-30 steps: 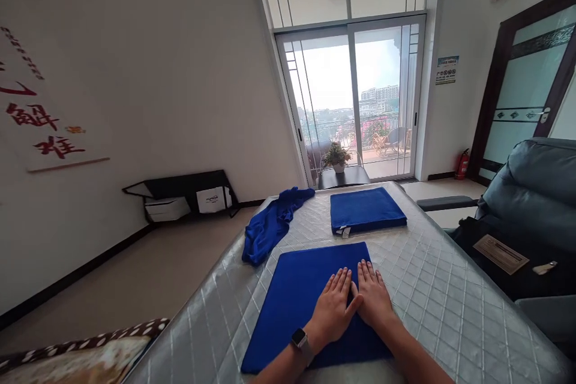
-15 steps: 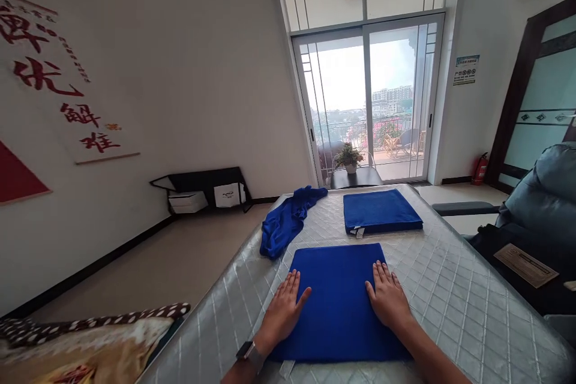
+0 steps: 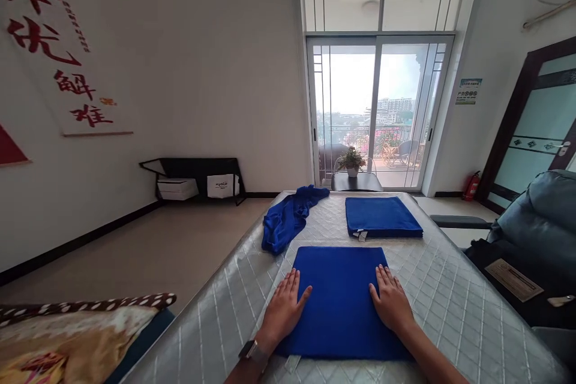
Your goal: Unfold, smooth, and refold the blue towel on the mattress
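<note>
A blue cloth point(image 3: 339, 306), folded into a flat square, lies in front of me on a quilted, silvery mattress point(image 3: 454, 294). My left hand point(image 3: 285, 309) rests flat on its left edge, thumb spread. On the right edge lies my right hand point(image 3: 392, 300), its fingers stretched forward and thumb out. A small white tag point(image 3: 292, 363) sticks out at the cloth's near left corner. Beyond it is a stack of folded blue cloths point(image 3: 382, 216) with white tags at its near left corner. A crumpled blue cloth point(image 3: 288, 222) lies loose to the left of that stack.
A potted plant point(image 3: 352, 161) stands on a black chair point(image 3: 357, 181) past the mattress's far end. To the right is a dark armchair point(image 3: 549, 216). A patterned blanket point(image 3: 90, 336) lies at the lower left. A black rack point(image 3: 198, 171) sits along the wall.
The view has tilted and shifted slightly. Both hands stay flat on the folded cloth's side edges, in nearly the same places.
</note>
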Demonstrator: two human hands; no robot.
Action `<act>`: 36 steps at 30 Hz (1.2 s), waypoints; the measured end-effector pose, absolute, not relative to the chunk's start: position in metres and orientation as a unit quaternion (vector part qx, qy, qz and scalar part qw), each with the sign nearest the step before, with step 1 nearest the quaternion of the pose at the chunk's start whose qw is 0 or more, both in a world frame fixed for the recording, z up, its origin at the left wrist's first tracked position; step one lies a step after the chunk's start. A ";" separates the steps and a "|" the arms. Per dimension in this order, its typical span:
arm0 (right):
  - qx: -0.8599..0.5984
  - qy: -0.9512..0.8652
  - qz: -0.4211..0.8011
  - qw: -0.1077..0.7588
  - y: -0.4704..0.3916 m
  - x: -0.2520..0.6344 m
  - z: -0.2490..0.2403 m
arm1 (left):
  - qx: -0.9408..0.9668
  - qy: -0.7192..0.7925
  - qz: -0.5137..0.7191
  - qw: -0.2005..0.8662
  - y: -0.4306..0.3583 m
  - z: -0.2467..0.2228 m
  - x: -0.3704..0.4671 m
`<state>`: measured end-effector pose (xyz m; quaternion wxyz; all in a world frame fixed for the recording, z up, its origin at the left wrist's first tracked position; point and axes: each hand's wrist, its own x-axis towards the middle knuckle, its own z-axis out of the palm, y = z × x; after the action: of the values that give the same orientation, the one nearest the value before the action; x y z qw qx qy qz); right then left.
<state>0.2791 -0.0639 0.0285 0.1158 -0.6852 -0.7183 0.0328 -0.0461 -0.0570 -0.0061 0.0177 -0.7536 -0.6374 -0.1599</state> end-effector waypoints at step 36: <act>-0.657 -0.741 0.082 0.108 -0.138 0.287 0.025 | -0.913 -0.379 -0.150 0.015 -0.125 0.016 0.121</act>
<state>0.2873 -0.1376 0.0246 0.1078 -0.6573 -0.7413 0.0823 0.1211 -0.1255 0.0158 0.0149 -0.9129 -0.3793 -0.1502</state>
